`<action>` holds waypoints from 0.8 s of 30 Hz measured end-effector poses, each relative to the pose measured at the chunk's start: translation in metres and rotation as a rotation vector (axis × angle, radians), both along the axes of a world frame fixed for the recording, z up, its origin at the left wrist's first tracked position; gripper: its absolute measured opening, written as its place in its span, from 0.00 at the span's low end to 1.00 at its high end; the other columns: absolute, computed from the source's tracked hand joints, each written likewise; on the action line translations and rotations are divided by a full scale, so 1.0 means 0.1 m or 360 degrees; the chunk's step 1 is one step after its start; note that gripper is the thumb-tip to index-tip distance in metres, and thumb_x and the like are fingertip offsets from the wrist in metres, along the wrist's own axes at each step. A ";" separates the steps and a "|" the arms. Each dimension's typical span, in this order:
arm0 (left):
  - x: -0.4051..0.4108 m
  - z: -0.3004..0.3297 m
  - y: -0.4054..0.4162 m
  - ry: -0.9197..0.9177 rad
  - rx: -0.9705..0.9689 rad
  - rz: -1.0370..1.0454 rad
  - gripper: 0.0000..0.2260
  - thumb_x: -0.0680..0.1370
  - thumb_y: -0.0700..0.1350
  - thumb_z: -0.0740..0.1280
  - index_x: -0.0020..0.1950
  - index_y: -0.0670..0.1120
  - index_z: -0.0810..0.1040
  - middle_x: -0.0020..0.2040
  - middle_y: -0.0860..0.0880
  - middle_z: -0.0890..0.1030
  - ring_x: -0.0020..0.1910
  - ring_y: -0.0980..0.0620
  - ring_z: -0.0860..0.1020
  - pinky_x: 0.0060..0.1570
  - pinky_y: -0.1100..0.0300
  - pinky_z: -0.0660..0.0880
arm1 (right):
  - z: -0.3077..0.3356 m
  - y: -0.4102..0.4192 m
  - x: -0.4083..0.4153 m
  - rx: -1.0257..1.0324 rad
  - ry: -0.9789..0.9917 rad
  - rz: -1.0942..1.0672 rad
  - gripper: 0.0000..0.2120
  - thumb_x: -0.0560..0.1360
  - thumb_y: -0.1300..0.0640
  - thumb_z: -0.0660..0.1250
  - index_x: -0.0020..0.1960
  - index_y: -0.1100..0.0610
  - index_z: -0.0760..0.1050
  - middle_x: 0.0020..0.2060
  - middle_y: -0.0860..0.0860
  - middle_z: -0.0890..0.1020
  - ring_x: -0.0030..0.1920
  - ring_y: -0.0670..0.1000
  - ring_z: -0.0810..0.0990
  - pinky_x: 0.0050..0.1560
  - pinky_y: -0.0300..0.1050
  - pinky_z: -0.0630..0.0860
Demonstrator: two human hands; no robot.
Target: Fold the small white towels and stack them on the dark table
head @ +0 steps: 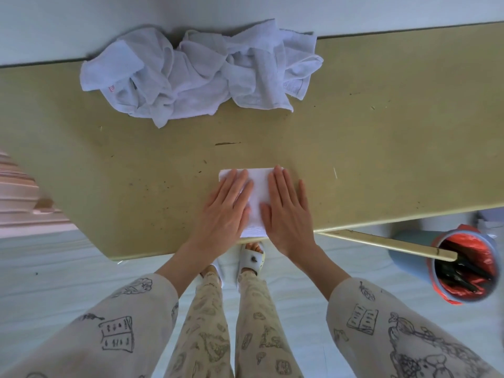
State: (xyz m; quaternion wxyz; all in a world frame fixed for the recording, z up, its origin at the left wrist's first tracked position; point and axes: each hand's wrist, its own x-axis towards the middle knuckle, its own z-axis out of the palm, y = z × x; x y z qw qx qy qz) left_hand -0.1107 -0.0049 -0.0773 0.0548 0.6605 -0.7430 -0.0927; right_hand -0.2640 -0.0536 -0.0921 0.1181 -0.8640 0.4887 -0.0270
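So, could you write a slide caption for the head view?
Both hands press flat on a folded towel; unfolded towels wait behind.

Folded towel [258,199] partly under hands [223,211]

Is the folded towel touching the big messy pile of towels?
Apart. The head view shows bare table between the folded towel under the hands and the crumpled pile at the far edge.

One folded towel [257,197], two hands [223,211], perhaps several crumpled towels [196,75], one bin [461,264].
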 end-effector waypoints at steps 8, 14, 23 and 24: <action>0.17 -0.07 -0.04 -0.0030 0.0138 -0.0053 0.27 0.77 0.60 0.53 0.73 0.49 0.62 0.75 0.41 0.57 0.75 0.46 0.54 0.73 0.48 0.52 | -0.05 0.00 -0.05 0.0010 0.0056 -0.0011 0.30 0.79 0.46 0.48 0.73 0.64 0.56 0.73 0.59 0.61 0.74 0.55 0.57 0.73 0.55 0.50; 0.19 -0.10 -0.05 -0.0089 0.0183 -0.0075 0.30 0.76 0.64 0.53 0.73 0.51 0.60 0.75 0.42 0.56 0.75 0.46 0.53 0.71 0.42 0.54 | -0.01 0.00 -0.02 0.0095 0.0133 -0.0019 0.31 0.78 0.45 0.48 0.73 0.64 0.54 0.74 0.60 0.60 0.74 0.56 0.56 0.73 0.57 0.50; 0.28 0.09 -0.09 -0.0097 0.0427 -0.0217 0.42 0.69 0.73 0.49 0.76 0.49 0.50 0.76 0.44 0.48 0.76 0.48 0.46 0.72 0.40 0.47 | 0.34 -0.09 0.10 0.0208 0.0331 -0.0075 0.29 0.76 0.46 0.47 0.69 0.62 0.67 0.69 0.56 0.70 0.70 0.57 0.68 0.70 0.64 0.52; 0.30 0.12 -0.08 -0.0037 0.0431 -0.0204 0.42 0.69 0.72 0.49 0.76 0.48 0.48 0.76 0.46 0.45 0.75 0.49 0.42 0.72 0.43 0.44 | 0.39 -0.14 0.14 0.0216 0.0303 -0.0109 0.27 0.76 0.47 0.48 0.66 0.61 0.70 0.66 0.56 0.73 0.68 0.58 0.70 0.68 0.66 0.56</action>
